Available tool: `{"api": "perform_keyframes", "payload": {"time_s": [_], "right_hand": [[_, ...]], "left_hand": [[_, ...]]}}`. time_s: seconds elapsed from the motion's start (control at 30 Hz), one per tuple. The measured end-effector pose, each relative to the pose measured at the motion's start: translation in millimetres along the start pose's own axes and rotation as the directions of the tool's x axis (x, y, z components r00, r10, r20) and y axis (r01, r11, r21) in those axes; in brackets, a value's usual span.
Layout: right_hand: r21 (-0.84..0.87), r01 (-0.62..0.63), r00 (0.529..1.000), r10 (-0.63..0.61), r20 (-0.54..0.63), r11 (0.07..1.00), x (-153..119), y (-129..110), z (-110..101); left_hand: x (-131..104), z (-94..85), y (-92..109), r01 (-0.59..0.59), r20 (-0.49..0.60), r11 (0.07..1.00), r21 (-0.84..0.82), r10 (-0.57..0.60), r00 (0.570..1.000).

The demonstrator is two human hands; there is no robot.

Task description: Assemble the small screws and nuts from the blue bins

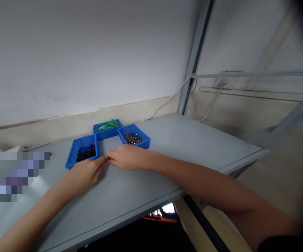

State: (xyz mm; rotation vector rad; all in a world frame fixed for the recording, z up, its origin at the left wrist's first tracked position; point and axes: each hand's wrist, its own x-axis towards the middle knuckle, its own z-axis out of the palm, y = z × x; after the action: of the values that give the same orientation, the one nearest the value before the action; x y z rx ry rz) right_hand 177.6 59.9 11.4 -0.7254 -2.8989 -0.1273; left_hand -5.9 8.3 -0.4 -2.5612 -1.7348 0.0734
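My left hand (87, 175) and my right hand (122, 157) meet fingertip to fingertip over the grey table (130, 182). Both are closed in a pinch around something tiny between them, too small to name. Just behind my left hand is a blue bin (74, 148) with black parts (88, 151). Beyond my right hand, a second blue bin (145, 142) holds small metallic parts (132, 138). A third blue bin (106, 133), at the back between them, contains green pieces (109, 124).
Plastic-like wrapping and a blurred-out area (15, 175) lie at the left. A metal frame post (190, 77) rises at the table's back right corner, with a white cable (164, 102) beside it. The wall runs behind the bins.
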Motion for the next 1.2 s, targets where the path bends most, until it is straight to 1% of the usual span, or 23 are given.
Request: {"api": "perform_keyframes", "payload": {"time_s": [0.2,0.33,0.53,0.8,1.03,1.2], "right_hand": [[-0.037,0.000,1.000,0.000,-0.013,0.999,0,-1,3],[-0.022,-0.025,0.999,0.025,0.027,0.999,-1,-3,-2],[0.048,-0.016,0.998,0.013,0.066,0.999,-2,-3,-8],[0.125,0.000,0.997,-0.009,0.072,0.992,0,3,-5],[0.090,0.032,0.995,-0.040,0.091,0.995,1,2,-5],[0.049,0.088,0.991,-0.093,0.101,0.995,2,2,-7]], "left_hand": [[0,-2.2,3,-0.012,-0.011,1.000,-0.022,0.011,1.000],[0,-5.9,5,-0.001,-0.039,0.998,-0.063,-0.001,0.999],[0,-7.6,4,0.004,-0.100,0.997,-0.078,-0.012,0.995],[-2,-7.0,3,-0.003,-0.134,0.999,-0.045,-0.004,0.991],[-2,-6.2,3,-0.007,-0.126,0.999,-0.038,0.002,0.992],[-2,-6.7,2,-0.015,-0.130,1.000,-0.016,0.013,0.991]]}}
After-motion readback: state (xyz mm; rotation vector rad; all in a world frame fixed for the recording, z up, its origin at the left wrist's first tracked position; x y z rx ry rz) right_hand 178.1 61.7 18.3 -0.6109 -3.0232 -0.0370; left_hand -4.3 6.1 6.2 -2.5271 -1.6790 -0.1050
